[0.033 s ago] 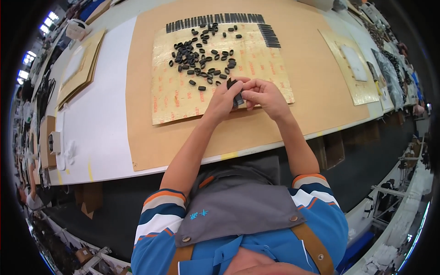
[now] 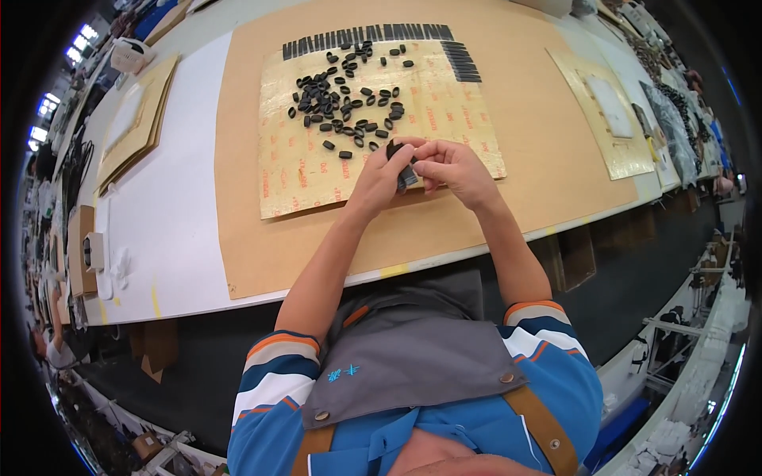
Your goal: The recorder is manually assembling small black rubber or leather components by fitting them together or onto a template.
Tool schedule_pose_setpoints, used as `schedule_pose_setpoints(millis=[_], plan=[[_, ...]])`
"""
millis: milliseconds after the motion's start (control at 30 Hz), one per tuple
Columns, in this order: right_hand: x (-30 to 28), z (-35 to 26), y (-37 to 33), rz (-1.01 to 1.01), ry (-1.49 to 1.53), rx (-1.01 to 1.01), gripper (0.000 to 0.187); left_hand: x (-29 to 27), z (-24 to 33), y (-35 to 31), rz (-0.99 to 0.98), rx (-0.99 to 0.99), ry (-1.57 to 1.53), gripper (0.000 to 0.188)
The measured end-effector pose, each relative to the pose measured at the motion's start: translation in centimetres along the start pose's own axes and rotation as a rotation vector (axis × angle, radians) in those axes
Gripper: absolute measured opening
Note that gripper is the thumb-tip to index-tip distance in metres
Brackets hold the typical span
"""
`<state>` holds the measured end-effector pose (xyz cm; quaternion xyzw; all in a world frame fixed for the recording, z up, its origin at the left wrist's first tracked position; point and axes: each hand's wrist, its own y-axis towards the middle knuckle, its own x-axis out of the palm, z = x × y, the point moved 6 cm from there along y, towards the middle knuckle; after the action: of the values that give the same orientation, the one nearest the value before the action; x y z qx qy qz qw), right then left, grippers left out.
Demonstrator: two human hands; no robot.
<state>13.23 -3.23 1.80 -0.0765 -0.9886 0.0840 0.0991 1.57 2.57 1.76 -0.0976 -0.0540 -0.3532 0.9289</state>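
Observation:
My left hand (image 2: 379, 181) is closed around a small bunch of dark flat strips (image 2: 406, 176), whose ends stick out between thumb and fingers. Right beside it, my right hand (image 2: 459, 173) is closed, thumb and fingertips pinched together against the strips; what exactly they pinch is hidden. Both hands are over the near edge of a yellowish board (image 2: 298, 174) with red print. Scattered on that board beyond my hands are many small black oval loops (image 2: 319, 103). Dark flat strips (image 2: 369, 34) lie side by side along its far edge, and more strips (image 2: 461, 62) run down its far right side.
A tan sheet (image 2: 262, 254) lies under the board on the white table (image 2: 186, 238). Stacked framed panels (image 2: 139, 119) rest at the left, another panel (image 2: 605, 119) at the right. A cardboard box (image 2: 82, 250) stands at the table's left end.
The board and table sit slightly further left in the view. My hands stay together at the strips, with only a small shift.

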Motion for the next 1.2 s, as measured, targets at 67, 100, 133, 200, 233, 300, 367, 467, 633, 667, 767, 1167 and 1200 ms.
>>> schedule_pose_setpoints(millis=[67, 100, 133, 200, 233, 300, 367, 467, 633, 667, 767, 1167, 1200], plan=[[-0.2, 0.7, -0.5, -0.024, -0.109, -0.034, 0.015, -0.9, -0.4, -1.2, -0.034, -0.063, 0.050, 0.030], [-0.2, 0.8, -0.8, -0.023, -0.103, -0.028, 0.015, -1.4, -0.6, -2.0, -0.033, -0.072, 0.051, 0.030], [-0.5, 0.8, -1.3, 0.009, -0.175, -0.005, 0.015, -1.9, -0.6, -2.9, -0.018, -0.053, -0.062, 0.030], [-0.9, 1.3, -2.4, 0.024, -0.242, 0.029, 0.014, -3.2, -1.2, -4.7, 0.028, -0.072, -0.236, 0.029], [-0.7, 2.2, -3.1, -0.045, -0.213, 0.119, 0.014, -3.8, -1.5, -5.8, 0.047, -0.080, -0.238, 0.029], [-0.5, 3.8, -3.9, -0.131, -0.178, 0.226, 0.014, -4.4, -2.1, -7.9, 0.027, -0.178, -0.259, 0.025], [-1.2, 5.0, -4.2, -0.023, -0.181, 0.224, 0.015, -5.2, -3.1, -9.4, 0.034, -0.237, -0.313, 0.024], [-2.5, 4.9, -3.7, 0.100, -0.129, 0.127, 0.015, -4.6, -3.5, -10.3, 0.045, -0.293, -0.432, 0.025], [1.6, 4.4, -4.7, 0.001, -0.049, 0.140, 0.016, -3.0, -5.1, -10.4, 0.002, -0.337, -0.496, 0.028], [2.7, 4.3, -4.7, -0.040, 0.010, 0.133, 0.015, -2.6, -5.3, -10.2, -0.021, -0.324, -0.502, 0.028], [4.1, 4.4, -4.6, -0.067, 0.078, 0.131, 0.014, -2.4, -6.0, -10.1, -0.015, -0.300, -0.510, 0.027], [5.5, 4.7, -4.6, -0.079, -0.020, 0.138, 0.013, -3.5, -4.9, -10.3, 0.112, -0.150, -0.035, 0.017], [5.4, 4.6, -4.6, -0.079, -0.021, 0.142, 0.013, -3.6, -4.8, -10.3, 0.112, -0.153, -0.038, 0.017]])
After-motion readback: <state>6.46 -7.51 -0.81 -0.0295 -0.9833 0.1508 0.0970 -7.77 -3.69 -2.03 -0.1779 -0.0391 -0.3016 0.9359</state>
